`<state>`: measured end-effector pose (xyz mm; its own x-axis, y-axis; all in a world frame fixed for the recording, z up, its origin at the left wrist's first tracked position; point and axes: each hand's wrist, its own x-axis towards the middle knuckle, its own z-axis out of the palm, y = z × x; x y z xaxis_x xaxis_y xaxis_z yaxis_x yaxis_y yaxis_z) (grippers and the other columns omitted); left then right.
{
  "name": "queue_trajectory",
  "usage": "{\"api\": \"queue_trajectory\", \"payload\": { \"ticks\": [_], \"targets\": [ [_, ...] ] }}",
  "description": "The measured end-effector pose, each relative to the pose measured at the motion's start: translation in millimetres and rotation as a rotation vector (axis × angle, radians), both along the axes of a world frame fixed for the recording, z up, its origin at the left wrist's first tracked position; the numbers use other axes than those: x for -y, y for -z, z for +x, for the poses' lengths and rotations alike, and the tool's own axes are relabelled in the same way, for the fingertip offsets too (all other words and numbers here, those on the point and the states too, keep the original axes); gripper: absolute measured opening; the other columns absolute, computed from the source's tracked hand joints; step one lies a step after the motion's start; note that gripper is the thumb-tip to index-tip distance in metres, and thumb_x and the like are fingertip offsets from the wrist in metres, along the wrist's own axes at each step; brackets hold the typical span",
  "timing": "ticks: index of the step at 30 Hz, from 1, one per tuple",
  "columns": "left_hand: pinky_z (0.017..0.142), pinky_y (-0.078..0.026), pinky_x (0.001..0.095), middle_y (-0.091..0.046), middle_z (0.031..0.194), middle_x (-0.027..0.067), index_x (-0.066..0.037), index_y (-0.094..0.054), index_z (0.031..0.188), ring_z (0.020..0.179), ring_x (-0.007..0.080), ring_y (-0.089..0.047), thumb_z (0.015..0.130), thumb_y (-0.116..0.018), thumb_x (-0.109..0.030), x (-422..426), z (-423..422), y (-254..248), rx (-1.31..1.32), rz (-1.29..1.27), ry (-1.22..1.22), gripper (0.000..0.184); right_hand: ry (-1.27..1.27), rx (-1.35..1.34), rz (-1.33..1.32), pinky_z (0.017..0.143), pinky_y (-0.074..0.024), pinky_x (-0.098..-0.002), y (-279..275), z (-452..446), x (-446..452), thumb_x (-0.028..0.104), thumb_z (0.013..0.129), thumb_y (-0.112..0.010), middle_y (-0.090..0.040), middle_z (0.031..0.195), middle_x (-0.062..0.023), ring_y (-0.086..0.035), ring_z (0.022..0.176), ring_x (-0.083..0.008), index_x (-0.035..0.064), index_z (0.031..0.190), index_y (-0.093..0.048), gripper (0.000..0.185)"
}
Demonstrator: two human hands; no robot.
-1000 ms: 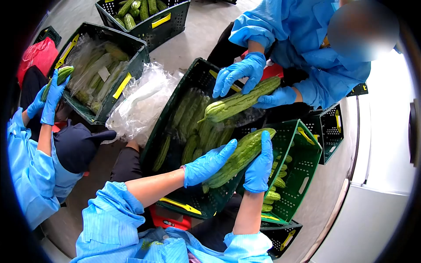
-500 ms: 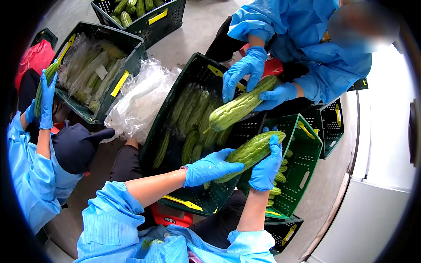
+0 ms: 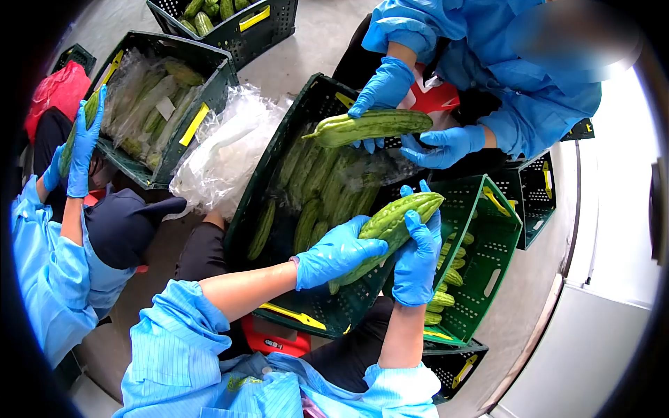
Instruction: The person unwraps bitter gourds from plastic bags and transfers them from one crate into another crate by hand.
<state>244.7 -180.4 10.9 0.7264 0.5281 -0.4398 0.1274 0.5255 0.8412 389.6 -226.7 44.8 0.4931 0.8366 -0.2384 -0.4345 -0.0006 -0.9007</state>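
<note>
A large green gourd (image 3: 387, 228) is held at a slant between my two blue-gloved hands, over the near right part of a dark green crate (image 3: 240, 237). My left hand (image 3: 339, 256) wraps round its lower left side. Near the upper right end, my right hand (image 3: 418, 247) grips it with fingers behind and thumb in front. Inside the crate lie several gourds (image 3: 306, 223), some under clear plastic. Across from me, a co-worker's gloved hand (image 3: 387, 87) holds another gourd (image 3: 373, 127) above the crate, with the other hand beside its right end.
A green crate (image 3: 488, 279) with small gourds stands at right. Clear plastic bags (image 3: 226, 150) lie left of the middle crate. Farther left, another co-worker holds a long gourd (image 3: 70, 143) beside a crate (image 3: 164, 177) of wrapped gourds. Another crate (image 3: 268, 35) stands at the top.
The gourd in my hands has turned steeper, its upper end rising. The co-worker's gourd opposite has swung to nearly level and moved up, and that person's right-side hand has come off it.
</note>
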Motion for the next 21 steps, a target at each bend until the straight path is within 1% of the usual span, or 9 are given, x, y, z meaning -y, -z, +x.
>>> {"api": "queue_trajectory", "payload": {
  "ticks": [7, 10, 12, 14, 15, 17, 18, 19, 21],
  "targets": [
    [0.086, -0.051, 0.0333, -0.067, 0.106, 0.0121, 0.004, -0.055, 0.124, 0.094, 0.0175, -0.062, 0.086, -0.071, -0.029, 10, 6, 18, 0.003, -0.03, -0.029, 0.052, 0.029, 0.072, -0.06, 0.107, -0.0431, -0.0352, 15, 7, 4, 0.001, 0.089, -0.059, -0.055, 0.136, -0.0177, -0.056, 0.12, -0.0221, -0.0001, 0.144, -0.042, 0.058],
    [0.089, -0.05, 0.0329, -0.065, 0.11, 0.0128, 0.004, -0.055, 0.124, 0.098, 0.017, -0.061, 0.086, -0.072, -0.032, 0, 1, 6, -0.102, 0.138, 0.067, 0.055, 0.039, 0.052, -0.071, 0.107, -0.0434, -0.0357, 10, 6, 3, 0.001, 0.087, -0.057, -0.055, 0.135, -0.0184, -0.056, 0.12, -0.0232, -0.001, 0.143, -0.042, 0.058],
    [0.091, -0.048, 0.0318, -0.064, 0.114, 0.0127, 0.003, -0.055, 0.124, 0.101, 0.0167, -0.06, 0.086, -0.073, -0.038, -3, 1, -1, -0.043, 0.041, 0.091, 0.059, 0.051, -0.01, -0.082, 0.107, -0.0436, -0.0359, -5, 3, 1, 0.001, 0.085, -0.057, -0.056, 0.134, -0.0188, -0.057, 0.12, -0.0242, -0.001, 0.143, -0.042, 0.06],
    [0.096, -0.045, 0.0309, -0.061, 0.119, 0.0109, 0.002, -0.054, 0.126, 0.106, 0.0158, -0.057, 0.087, -0.073, -0.046, -10, -2, -13, 0.081, -0.127, 0.143, 0.065, 0.015, -0.207, 0.029, 0.103, -0.0484, -0.0424, -3, 16, 7, 0.011, 0.077, -0.061, -0.056, 0.134, -0.0196, -0.06, 0.115, -0.0311, -0.0009, 0.146, -0.039, 0.073],
    [0.101, -0.044, 0.0329, -0.061, 0.126, 0.0102, 0.0, -0.052, 0.135, 0.111, 0.0167, -0.058, 0.093, -0.065, -0.048, -9, -2, -2, 0.217, -0.281, 0.148, 0.065, -0.028, -0.336, 0.107, 0.101, -0.05, -0.0454, -4, 22, 11, 0.014, 0.075, -0.062, -0.056, 0.134, -0.0194, -0.061, 0.113, -0.0338, -0.0007, 0.147, -0.037, 0.078],
    [0.106, -0.043, 0.0354, -0.058, 0.136, 0.0108, -0.003, -0.047, 0.143, 0.119, 0.0186, -0.058, 0.099, -0.056, -0.048, -3, -2, 5, 0.303, -0.717, 0.195, 0.063, -0.101, -0.619, 0.291, 0.096, -0.0529, -0.0512, -7, 27, 17, 0.02, 0.073, -0.064, -0.051, 0.142, -0.0191, -0.062, 0.111, -0.0386, 0.0021, 0.152, -0.031, 0.087],
    [0.11, -0.042, 0.0376, -0.053, 0.143, 0.0116, -0.005, -0.045, 0.146, 0.124, 0.0199, -0.056, 0.101, -0.051, -0.05, 2, -1, 0, 0.384, -0.65, 0.298, 0.064, -0.128, -0.614, 0.333, 0.096, -0.0531, -0.0506, -7, 27, 17, 0.021, 0.074, -0.063, -0.05, 0.144, -0.0184, -0.062, 0.112, -0.0374, 0.0035, 0.152, -0.031, 0.086],
    [0.109, -0.042, 0.0365, -0.055, 0.14, 0.0119, -0.005, -0.046, 0.144, 0.121, 0.0202, -0.058, 0.099, -0.052, -0.053, 8, -4, -6, 0.489, -0.681, 0.326, 0.066, -0.157, -0.611, 0.372, 0.096, -0.0534, -0.05, -6, 27, 16, 0.023, 0.075, -0.063, -0.049, 0.145, -0.0177, -0.061, 0.114, -0.0363, 0.005, 0.152, -0.032, 0.085],
    [0.108, -0.044, 0.0351, -0.057, 0.136, 0.0114, -0.004, -0.047, 0.143, 0.118, 0.0198, -0.06, 0.097, -0.054, -0.057, 9, -9, -2, 0.467, -0.832, 0.482, 0.071, -0.105, -0.351, 0.222, 0.096, -0.0531, -0.0489, -15, 23, 13, 0.025, 0.079, -0.061, -0.05, 0.145, -0.0162, -0.061, 0.115, -0.0337, 0.0063, 0.152, -0.034, 0.08]
  ]
}}
